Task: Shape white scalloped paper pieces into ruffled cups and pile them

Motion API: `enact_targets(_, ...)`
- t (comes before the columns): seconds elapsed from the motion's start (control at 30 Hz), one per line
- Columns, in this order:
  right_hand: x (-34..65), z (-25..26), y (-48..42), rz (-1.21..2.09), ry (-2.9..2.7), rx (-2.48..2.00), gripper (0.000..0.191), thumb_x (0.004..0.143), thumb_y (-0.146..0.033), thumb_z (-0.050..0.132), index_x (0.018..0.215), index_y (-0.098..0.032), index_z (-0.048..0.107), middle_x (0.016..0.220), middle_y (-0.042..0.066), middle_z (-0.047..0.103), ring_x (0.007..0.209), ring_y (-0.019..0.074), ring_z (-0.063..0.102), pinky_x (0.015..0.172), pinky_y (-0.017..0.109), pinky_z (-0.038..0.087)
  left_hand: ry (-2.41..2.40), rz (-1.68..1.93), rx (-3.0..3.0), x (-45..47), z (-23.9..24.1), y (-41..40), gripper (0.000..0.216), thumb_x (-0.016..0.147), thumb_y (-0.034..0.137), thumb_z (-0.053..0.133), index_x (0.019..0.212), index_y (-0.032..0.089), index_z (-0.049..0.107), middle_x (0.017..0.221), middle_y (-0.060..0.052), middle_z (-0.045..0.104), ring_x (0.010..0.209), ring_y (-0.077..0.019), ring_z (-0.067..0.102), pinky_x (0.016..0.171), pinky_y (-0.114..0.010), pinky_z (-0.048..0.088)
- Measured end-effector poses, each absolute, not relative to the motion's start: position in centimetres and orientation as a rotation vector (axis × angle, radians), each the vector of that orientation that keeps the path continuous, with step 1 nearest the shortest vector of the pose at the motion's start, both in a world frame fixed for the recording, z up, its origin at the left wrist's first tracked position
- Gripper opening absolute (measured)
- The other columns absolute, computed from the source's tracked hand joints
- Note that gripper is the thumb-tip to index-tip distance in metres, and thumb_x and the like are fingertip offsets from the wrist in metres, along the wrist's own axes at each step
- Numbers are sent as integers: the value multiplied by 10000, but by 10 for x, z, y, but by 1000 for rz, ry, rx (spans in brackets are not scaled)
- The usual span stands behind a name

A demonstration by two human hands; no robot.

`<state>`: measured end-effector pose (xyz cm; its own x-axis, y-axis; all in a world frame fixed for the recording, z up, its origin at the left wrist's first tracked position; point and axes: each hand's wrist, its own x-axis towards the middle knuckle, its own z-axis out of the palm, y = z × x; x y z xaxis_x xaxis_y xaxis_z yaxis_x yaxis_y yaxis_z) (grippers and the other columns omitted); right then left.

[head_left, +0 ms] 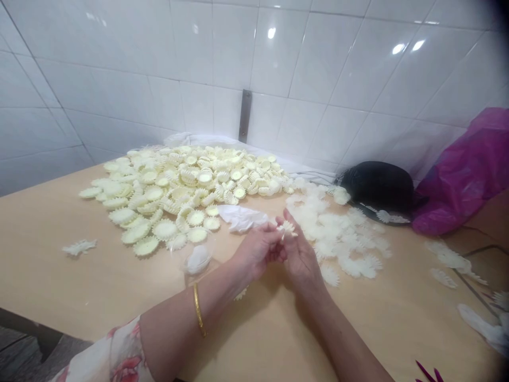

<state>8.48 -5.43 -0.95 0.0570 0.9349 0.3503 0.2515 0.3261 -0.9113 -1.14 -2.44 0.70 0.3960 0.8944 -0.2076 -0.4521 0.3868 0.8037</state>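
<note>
My left hand [257,248] and my right hand [299,253] meet over the middle of the wooden table [59,265]. Both pinch one small cream toothed petal piece [287,228] between their fingertips. A gold bangle [199,310] sits on my left wrist. To the left and behind lies a big heap of pale yellow fluted round pieces [178,185]. Right of my hands spreads a flatter scatter of white petal pieces [342,239]. A crumpled white bag [242,217] lies just beyond my left hand.
A black bag [377,185] and a magenta plastic bag [465,175] stand at the back right against the tiled wall. Loose white pieces [449,262] lie at the right edge. One stray piece [79,247] lies at the left. A small clear packet [198,260] sits beside my left forearm.
</note>
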Motion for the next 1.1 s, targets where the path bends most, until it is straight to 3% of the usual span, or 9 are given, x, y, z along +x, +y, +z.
enact_targets(0.2,80,-6,-60,661,-1449,-1187,476,897,-423,297,1313,-194,330,851,53,640,696,164,602,634,304,484,761,1178,980,-6,7,-35,138,628,156,617,601,153,482,550,46,488,452,-50,422,469,-199,351)
enact_targets(0.3,79,-5,-62,455,-1465,-1226,420,905,-371,292,1264,-180,393,918,77,633,776,182,603,705,325,480,730,1301,1188,-6,11,-40,100,675,147,570,598,146,507,574,36,477,546,-68,442,555,-210,387)
enact_targets(0.47,88,-12,-53,52,-1558,-1284,392,904,-261,301,1268,-155,399,967,116,610,843,207,584,724,354,477,610,1153,1116,-8,13,-40,90,705,163,516,636,140,568,648,7,521,657,-96,491,684,-237,413)
enact_targets(0.57,94,-16,-44,-330,-1712,-1265,432,879,-183,334,1308,-146,368,1062,156,568,974,247,527,821,417,428,520,1086,942,-9,14,-36,109,712,192,521,637,135,577,639,7,497,643,-84,475,660,-213,405)
enact_targets(0.67,94,-16,-43,-545,-1839,-1280,503,864,-158,357,1362,-176,283,1299,191,404,1126,289,432,880,468,371,513,1047,817,-11,17,-33,209,752,303,527,645,133,586,633,5,481,609,-78,456,628,-203,404)
enact_targets(0.8,89,-12,-52,-452,-1979,-1299,577,864,-260,375,1401,-187,176,1413,168,239,1212,312,330,934,513,308,523,1030,725,-16,20,-32,207,744,333,574,707,135,621,666,-6,517,631,-83,476,641,-199,411)
enact_targets(1.0,94,-12,-51,-294,-1911,-1218,596,870,-214,298,1417,-232,63,1266,119,450,1142,270,423,919,507,318,427,975,828,-20,17,-28,147,686,268,654,720,125,656,698,-23,563,663,-89,513,678,-209,426)
enact_targets(1.1,99,-15,-46,-314,-1853,-1223,641,861,-220,319,1417,-226,1,1241,119,478,1107,269,448,913,516,310,439,942,906,-20,13,-26,178,615,197,713,774,124,676,744,-34,594,707,-105,544,743,-245,427)
